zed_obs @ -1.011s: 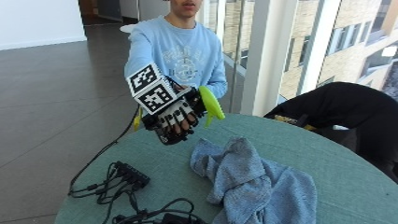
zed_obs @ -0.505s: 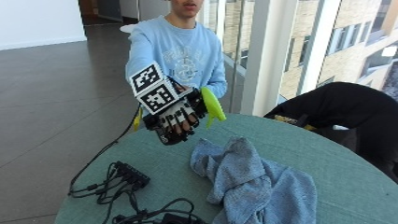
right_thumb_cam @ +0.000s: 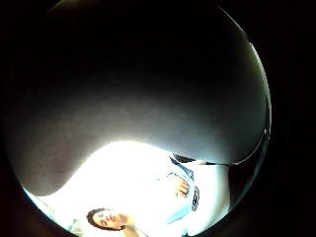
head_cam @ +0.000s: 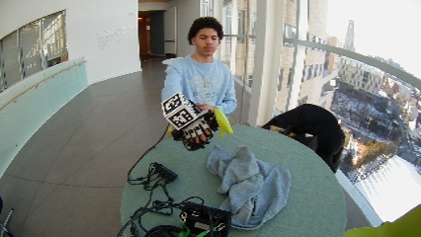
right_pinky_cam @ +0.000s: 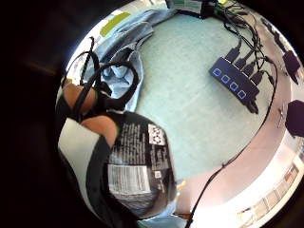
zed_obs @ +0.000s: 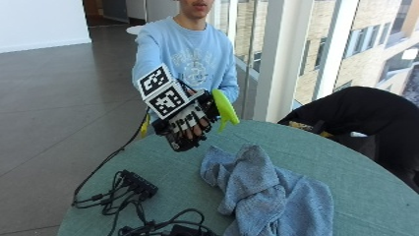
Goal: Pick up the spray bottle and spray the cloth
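spray bottle (zed_obs: 224, 109) in hand (zed_obs: 187, 123) (gloved), cloth (zed_obs: 265, 194) below, cables (zed_obs: 124, 189) beside

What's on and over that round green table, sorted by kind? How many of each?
Spray bottles: 1, lime-green spray bottle held above the table by the gloved right hand
Cloths: 1, blue cloth
USB hubs: 1, black USB hub with cables
Black boxes: 1, black box at the near edge
Total: 4

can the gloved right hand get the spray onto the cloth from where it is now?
Probably yes. The right hand grips the spray bottle in the air over the table, with the crumpled blue cloth lying just below and beside it. Nothing stands between them. Where the nozzle points is unclear.
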Motion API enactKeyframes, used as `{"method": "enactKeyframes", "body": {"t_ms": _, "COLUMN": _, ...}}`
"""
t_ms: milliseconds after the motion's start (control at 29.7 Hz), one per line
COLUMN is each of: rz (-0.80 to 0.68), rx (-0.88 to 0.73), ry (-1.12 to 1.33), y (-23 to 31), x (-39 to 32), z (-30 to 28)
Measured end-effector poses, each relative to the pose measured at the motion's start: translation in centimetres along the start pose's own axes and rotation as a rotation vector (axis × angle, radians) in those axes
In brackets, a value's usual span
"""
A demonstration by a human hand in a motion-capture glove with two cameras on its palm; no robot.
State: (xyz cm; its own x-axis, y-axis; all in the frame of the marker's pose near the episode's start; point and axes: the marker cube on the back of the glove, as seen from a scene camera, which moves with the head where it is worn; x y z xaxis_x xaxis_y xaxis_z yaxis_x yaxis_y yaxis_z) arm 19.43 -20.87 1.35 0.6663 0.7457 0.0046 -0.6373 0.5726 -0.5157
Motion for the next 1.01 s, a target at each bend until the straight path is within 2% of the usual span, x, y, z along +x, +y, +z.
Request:
{"method": "enactKeyframes", "body": {"t_ms": 472, "rz": -0.22, "rx": 0.001, "ry": -0.169, "y": 1.6, "x": -6.5, "z": 3.3}}
{"method": "enactKeyframes", "body": {"t_ms": 775, "rz": -0.466, "rx": 0.075, "ry": -0.388, "y": 1.7, "x": -13.4, "z": 8.5}}
{"method": "enactKeyframes", "body": {"t_ms": 1011, "rz": -0.573, "rx": 0.079, "ry": -0.469, "y": 1.5, "x": -17.7, "z": 13.6}}
